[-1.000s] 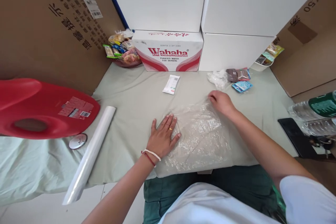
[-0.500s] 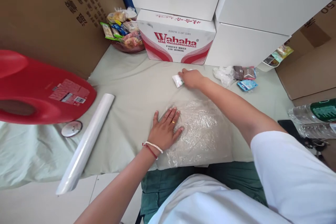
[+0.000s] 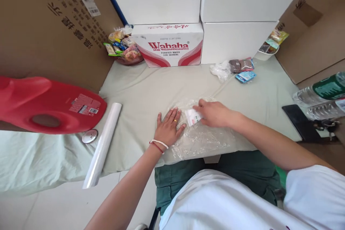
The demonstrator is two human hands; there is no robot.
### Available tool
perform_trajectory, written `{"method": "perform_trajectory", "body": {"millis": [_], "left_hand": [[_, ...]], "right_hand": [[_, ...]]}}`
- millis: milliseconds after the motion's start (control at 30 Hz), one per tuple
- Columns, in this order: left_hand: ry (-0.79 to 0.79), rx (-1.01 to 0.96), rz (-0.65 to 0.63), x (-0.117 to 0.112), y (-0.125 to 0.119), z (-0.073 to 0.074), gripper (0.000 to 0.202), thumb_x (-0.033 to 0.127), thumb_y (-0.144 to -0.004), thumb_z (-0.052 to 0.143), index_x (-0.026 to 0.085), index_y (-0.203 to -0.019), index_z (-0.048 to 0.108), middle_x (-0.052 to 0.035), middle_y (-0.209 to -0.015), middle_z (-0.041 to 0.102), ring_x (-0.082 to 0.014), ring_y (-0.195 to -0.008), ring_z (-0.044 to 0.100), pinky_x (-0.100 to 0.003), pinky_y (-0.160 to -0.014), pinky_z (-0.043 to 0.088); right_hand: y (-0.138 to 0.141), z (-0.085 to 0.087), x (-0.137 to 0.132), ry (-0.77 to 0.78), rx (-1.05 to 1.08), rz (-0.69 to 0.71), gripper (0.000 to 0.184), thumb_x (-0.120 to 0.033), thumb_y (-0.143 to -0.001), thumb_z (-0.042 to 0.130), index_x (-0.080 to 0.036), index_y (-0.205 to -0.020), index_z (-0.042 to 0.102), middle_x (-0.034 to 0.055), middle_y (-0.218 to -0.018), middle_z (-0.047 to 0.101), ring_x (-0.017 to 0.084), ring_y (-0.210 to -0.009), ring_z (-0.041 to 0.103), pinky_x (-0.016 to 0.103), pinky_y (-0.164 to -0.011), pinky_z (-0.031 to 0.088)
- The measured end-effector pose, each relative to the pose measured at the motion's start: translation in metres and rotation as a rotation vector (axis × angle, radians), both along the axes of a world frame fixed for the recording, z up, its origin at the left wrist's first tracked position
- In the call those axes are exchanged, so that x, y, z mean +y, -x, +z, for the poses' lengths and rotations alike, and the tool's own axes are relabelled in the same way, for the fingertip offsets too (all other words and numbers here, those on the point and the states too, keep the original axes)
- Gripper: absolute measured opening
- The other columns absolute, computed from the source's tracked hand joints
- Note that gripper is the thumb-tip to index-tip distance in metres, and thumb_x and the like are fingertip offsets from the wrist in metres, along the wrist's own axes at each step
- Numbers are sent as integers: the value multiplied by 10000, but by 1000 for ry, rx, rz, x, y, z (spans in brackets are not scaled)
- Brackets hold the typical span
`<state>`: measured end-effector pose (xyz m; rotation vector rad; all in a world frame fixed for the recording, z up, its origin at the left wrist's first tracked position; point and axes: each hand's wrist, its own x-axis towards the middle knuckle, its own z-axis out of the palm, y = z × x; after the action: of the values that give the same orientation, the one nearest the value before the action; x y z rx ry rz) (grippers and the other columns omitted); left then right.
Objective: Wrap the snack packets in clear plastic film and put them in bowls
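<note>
A crinkled sheet of clear plastic film lies on the cloth-covered table near its front edge. My left hand rests flat on the film's left side, fingers spread, a ring on one finger. In the fingers of my right hand is a small white packet with faint print, over the film's upper part. Part of the packet is hidden by the fingers, and its contents do not show.
A white roll lies at left beside a round tin and a red jug. Behind stand a Wahaha carton and a snack bowl. Small packets, a phone and bottles are at right.
My right hand has brought the white packet from the back of the table toward me, onto the plastic film. My left hand stays on the film. The camera view has shifted.
</note>
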<state>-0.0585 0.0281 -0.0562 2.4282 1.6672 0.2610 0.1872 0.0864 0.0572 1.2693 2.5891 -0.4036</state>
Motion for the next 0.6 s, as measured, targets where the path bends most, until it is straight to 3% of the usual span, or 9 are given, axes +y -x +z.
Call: {"method": "perform_trajectory", "body": {"millis": [100, 167, 267, 367, 467, 533, 600], "left_hand": [[8, 38, 1, 3, 1, -2, 657, 486, -1056, 392, 224, -1654, 319, -139, -1718, 309, -315, -1589, 327, -675, -1288, 55], [-19, 32, 15, 4, 4, -5, 660, 476, -1054, 406, 206, -1651, 323, -153, -1722, 301, -320, -1586, 336, -660, -1286, 129], [-193, -39, 80, -2, 9, -5, 663, 449, -1036, 474, 167, -1627, 364, -195, -1710, 322, -344, -1594, 314, -624, -1278, 216], [-380, -146, 20, -22, 15, 3, 580, 307, -1011, 523, 229, -1579, 435, -164, -1627, 488, -315, -1581, 352, -592, -1294, 214], [-262, -212, -215, -53, 22, 12, 608, 210, -981, 514, 274, -1576, 408, -115, -1521, 612, -259, -1517, 466, -566, -1306, 210], [-128, -207, -310, -70, 26, 13, 653, 279, -966, 570, 242, -1588, 374, -145, -1549, 580, -285, -1522, 458, -589, -1304, 198], [-54, -206, -324, -78, 30, 9, 682, 382, -942, 646, 215, -1559, 406, -184, -1587, 530, -324, -1529, 442, -617, -1294, 201]], "right_hand": [[13, -25, -19, 100, 21, -3, 493, -227, -923, 647, -186, -1411, 587, 184, -1348, 602, 330, -1045, 715, 385, -772, 542], [9, -41, -25, 111, 78, -53, 554, -220, -936, 647, -163, -1474, 534, 215, -1510, 503, 353, -1154, 689, 425, -853, 571], [-20, -57, -39, 43, 306, -104, 564, -234, -981, 609, -159, -1524, 478, 210, -1668, 323, 353, -1326, 599, 478, -1021, 550], [-64, -70, -70, -57, 561, -91, 462, -329, -1033, 564, -183, -1471, 537, 184, -1579, 454, 328, -1375, 534, 513, -1110, 507], [-101, -87, -109, -87, 653, -67, 501, -428, -991, 658, -201, -1432, 584, 173, -1522, 522, 342, -1375, 486, 557, -1123, 494], [-114, -99, -129, -101, 674, -98, 486, -405, -980, 681, -207, -1418, 608, 172, -1520, 532, 342, -1380, 470, 563, -1112, 501], [-120, -110, -136, -116, 711, -141, 365, -331, -1010, 628, -215, -1353, 665, 164, -1461, 588, 319, -1336, 507, 540, -1080, 522]]}}
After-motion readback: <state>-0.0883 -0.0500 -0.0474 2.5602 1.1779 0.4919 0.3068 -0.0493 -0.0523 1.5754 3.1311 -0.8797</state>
